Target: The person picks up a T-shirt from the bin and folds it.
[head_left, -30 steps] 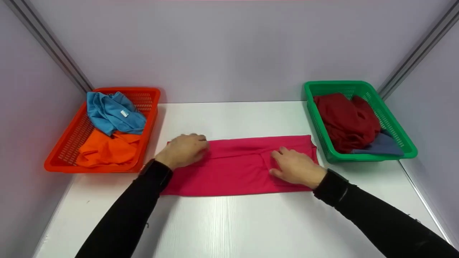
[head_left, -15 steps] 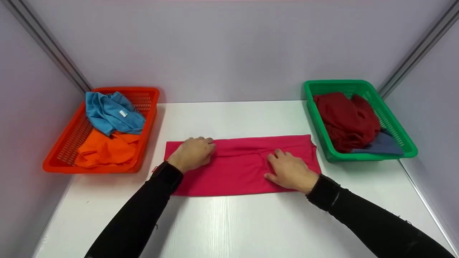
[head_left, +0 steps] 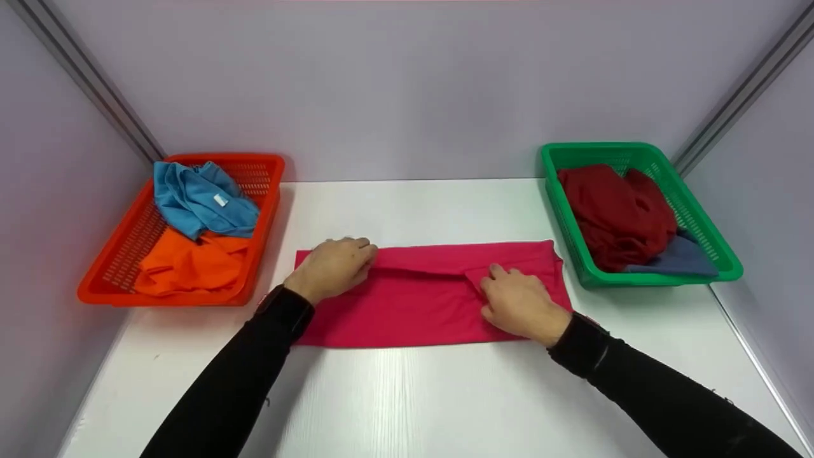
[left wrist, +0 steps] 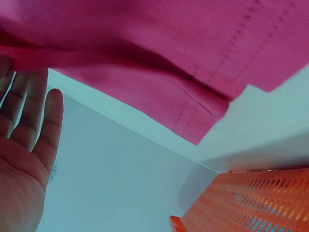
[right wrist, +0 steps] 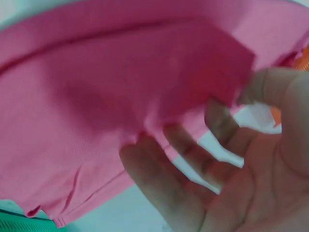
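A bright pink garment [head_left: 407, 312], folded into a long strip, lies across the white table in the head view. Stitched hem lines on its knit cloth [left wrist: 231, 43] show in the left wrist view. My left hand [head_left: 334, 267] is over its left part, with the folded edge at the thumb and three fingers stretched out below it. My right hand [head_left: 524, 302] is over the right part. In the right wrist view the thumb and index finger of that hand [right wrist: 231, 159] pinch a corner of the top layer, other fingertips against the cloth. A dark gap shows under the fold between the hands.
An orange-red basket [head_left: 102, 289] at the left holds a blue cloth [head_left: 206, 200] and an orange cloth [head_left: 191, 264]. At the right, a green basket [head_left: 731, 267] holds a dark red cloth [head_left: 617, 216] and a grey-blue one [head_left: 677, 257]. Pale walls [head_left: 413, 89] enclose the table.
My left hand shifted right and then slightly back left. The right hand moved left, then settled. The gap under the folded edge between them has grown wider and darker.
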Action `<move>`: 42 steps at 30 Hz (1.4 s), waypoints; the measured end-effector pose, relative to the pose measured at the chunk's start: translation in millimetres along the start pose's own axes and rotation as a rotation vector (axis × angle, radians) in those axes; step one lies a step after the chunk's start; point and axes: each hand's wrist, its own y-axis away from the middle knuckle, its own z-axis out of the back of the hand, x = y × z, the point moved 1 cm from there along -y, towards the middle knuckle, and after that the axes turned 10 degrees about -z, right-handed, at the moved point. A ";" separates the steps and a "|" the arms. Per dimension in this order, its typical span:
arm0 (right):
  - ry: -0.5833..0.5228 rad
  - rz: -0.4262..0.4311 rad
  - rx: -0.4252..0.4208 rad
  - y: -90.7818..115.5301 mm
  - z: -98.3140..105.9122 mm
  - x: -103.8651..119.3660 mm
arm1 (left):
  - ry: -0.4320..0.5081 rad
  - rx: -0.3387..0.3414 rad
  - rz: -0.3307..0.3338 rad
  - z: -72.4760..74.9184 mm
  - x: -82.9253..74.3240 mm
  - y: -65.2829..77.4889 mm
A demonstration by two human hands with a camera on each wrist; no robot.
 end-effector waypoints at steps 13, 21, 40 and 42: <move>-0.093 -0.072 0.176 14.2 -6.1 14.3 | 0.217 0.245 -0.147 -7.5 -6.3 10.5; -0.129 -0.083 0.306 -20.6 -11.6 -3.8 | 0.140 0.248 -0.082 -5.1 -30.5 16.1; -0.167 -0.117 0.218 -44.7 -12.2 12.0 | -0.186 0.293 -0.126 10.5 -38.5 -12.3; -0.172 -0.154 0.211 -35.1 -10.8 24.7 | -0.236 0.304 -0.180 9.0 -33.7 -15.6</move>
